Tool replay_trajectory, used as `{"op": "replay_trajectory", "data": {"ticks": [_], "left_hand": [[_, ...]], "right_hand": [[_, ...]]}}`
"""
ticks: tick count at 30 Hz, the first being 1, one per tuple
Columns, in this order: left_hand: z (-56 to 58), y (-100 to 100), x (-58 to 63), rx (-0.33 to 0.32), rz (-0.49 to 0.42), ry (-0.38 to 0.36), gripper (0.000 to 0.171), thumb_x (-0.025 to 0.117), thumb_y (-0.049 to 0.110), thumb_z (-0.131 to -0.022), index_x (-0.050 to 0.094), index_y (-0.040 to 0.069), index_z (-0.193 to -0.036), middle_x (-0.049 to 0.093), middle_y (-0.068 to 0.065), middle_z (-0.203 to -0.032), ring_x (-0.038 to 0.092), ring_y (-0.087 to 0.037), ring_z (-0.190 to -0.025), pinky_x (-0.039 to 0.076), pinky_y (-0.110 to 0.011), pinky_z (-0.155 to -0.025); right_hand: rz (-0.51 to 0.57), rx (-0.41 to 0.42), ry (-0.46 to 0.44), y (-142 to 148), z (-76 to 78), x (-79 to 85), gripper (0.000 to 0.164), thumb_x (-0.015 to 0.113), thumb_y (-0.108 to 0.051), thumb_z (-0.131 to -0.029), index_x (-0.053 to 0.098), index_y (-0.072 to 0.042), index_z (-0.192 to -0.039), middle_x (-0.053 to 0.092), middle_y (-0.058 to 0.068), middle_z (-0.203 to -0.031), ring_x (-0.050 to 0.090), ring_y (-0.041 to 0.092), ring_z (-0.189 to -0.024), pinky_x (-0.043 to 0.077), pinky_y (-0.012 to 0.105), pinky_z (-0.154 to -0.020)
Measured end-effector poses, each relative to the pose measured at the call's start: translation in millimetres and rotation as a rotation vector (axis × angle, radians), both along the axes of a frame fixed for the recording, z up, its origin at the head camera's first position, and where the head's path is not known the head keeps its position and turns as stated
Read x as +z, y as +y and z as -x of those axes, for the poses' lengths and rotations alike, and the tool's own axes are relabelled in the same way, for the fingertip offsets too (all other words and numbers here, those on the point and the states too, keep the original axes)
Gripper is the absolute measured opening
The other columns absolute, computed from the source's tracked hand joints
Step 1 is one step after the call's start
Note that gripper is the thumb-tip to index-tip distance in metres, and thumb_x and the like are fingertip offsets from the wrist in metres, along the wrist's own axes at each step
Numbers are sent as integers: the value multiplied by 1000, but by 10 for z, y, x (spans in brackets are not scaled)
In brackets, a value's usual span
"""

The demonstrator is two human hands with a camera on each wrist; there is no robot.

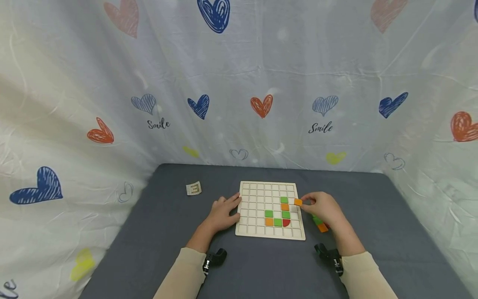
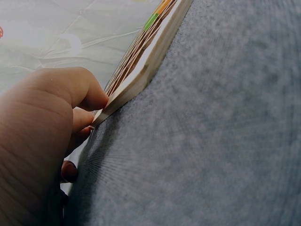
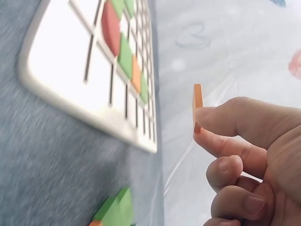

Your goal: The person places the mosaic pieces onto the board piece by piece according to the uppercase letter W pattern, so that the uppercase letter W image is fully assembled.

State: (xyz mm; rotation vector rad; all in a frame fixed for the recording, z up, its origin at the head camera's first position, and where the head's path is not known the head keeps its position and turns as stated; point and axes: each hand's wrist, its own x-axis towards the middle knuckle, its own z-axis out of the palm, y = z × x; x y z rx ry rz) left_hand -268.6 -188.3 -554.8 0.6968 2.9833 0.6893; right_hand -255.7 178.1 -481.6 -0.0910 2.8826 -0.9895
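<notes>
A pale wooden grid board [image 1: 254,228] lies on the table with several green and orange square tiles and one red rounded tile [image 1: 286,223] in its cells. My left hand [image 1: 222,213] rests at the board's left side, thumb and fingertips against that edge. In the left wrist view, the thumb [image 2: 91,92] touches the wooden rim. My right hand [image 1: 325,206] pinches an orange tile [image 1: 298,202] between thumb and forefinger, over the board's right edge. The right wrist view shows that tile [image 3: 197,101] edge-on, its other fingers curled below.
A small pile of green, orange and red tiles [image 1: 320,224] lies right of the board, partly under my right hand. A small beige printed piece [image 1: 193,188] lies at the back left of the grey table [image 1: 261,270]. A heart-patterned curtain [image 1: 231,124] hangs behind.
</notes>
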Motion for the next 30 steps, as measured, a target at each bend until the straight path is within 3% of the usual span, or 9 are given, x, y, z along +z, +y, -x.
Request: {"op": "replay_trajectory", "data": {"ticks": [10, 16, 22, 25, 30], "left_hand": [[-8, -9, 9, 1, -27, 11, 60, 53, 33, -99, 49, 14, -155, 38, 0, -163, 39, -16, -89, 29, -41, -82], [-2, -3, 7, -8, -13, 3, 60, 52, 34, -99, 47, 15, -156, 36, 0, -164, 38, -16, -90, 29, -40, -82], [12, -7, -7, -8, -20, 5, 61, 52, 36, -100, 47, 16, -157, 36, 1, -164, 36, -16, -87, 28, -40, -81], [12, -8, -8, -10, -26, 4, 60, 53, 35, -100, 47, 16, -156, 36, 1, -164, 36, -16, -87, 28, -40, -81], [10, -9, 3, -15, -9, -7, 61, 52, 36, -100, 45, 15, -157, 34, 1, -165, 37, -16, -88, 28, -39, -81]], "right_hand": [[-2, 78, 16, -322, 64, 92, 30, 77, -20, -88, 78, -4, -113, 42, 1, -66, 36, 17, -58, 30, 33, -56], [-29, 124, 31, -486, 116, 82, 28, 78, -21, -85, 80, -10, -111, 37, -2, -66, 32, 16, -60, 26, 33, -57], [-6, 160, -10, -630, 165, 36, 27, 77, -18, -88, 80, -10, -113, 35, -3, -61, 28, 14, -54, 26, 32, -54], [-24, 187, -11, -691, 200, -3, 26, 77, -19, -89, 80, -9, -114, 40, -3, -59, 31, 13, -53, 27, 31, -54], [-89, 209, 15, -770, 250, -70, 24, 77, -20, -89, 82, -11, -111, 58, -4, -71, 44, 14, -59, 34, 31, -57]]}}
